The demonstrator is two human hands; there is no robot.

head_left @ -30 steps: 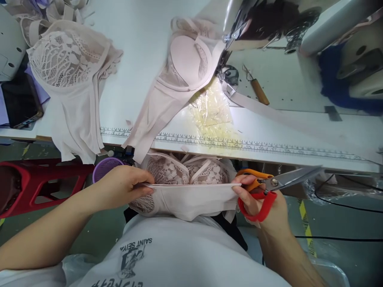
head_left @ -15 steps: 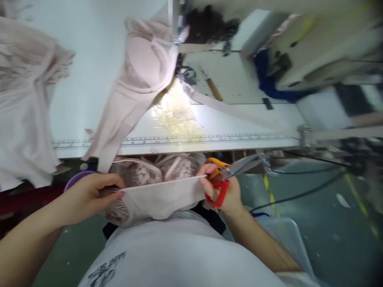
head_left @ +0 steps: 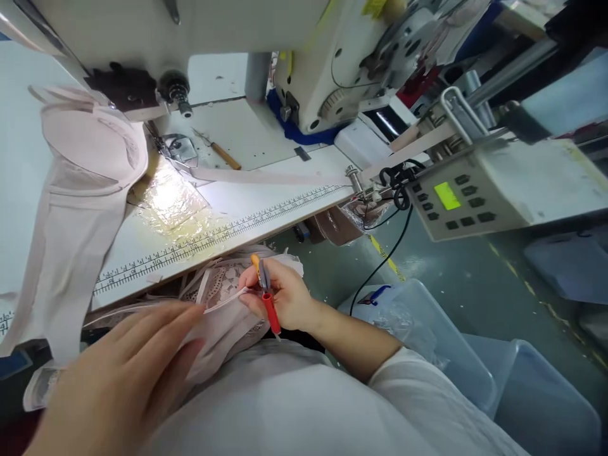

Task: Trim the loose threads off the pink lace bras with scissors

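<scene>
A pale pink lace bra (head_left: pixel 221 326) lies across my lap, just under the table edge. My right hand (head_left: pixel 287 294) pinches its band edge between thumb and fingertips. Scissors (head_left: pixel 270 310) with orange and red handles are tucked in that same hand, their blades hidden by the fingers. My left hand (head_left: pixel 128 367), a little blurred, has its fingers stretched over the left part of the band, thumb apart; the fingertips are near the edge. Another pink bra with a moulded cup (head_left: pixel 92 149) lies on the table, partly beneath the sewing machine (head_left: pixel 213 25).
A ruler strip (head_left: pixel 237 221) runs along the table's front edge. A wooden-handled awl (head_left: pixel 223 154) lies by the machine bed. Pink tape (head_left: pixel 270 177) runs to a metal guide beside a control box (head_left: pixel 468 193). Clear plastic bins (head_left: pixel 427 335) stand on the floor at right.
The view has swung right, showing the control box. My left hand has shifted nearer and its fingers have straightened off the band's left end. The scissors have turned upright in my right hand.
</scene>
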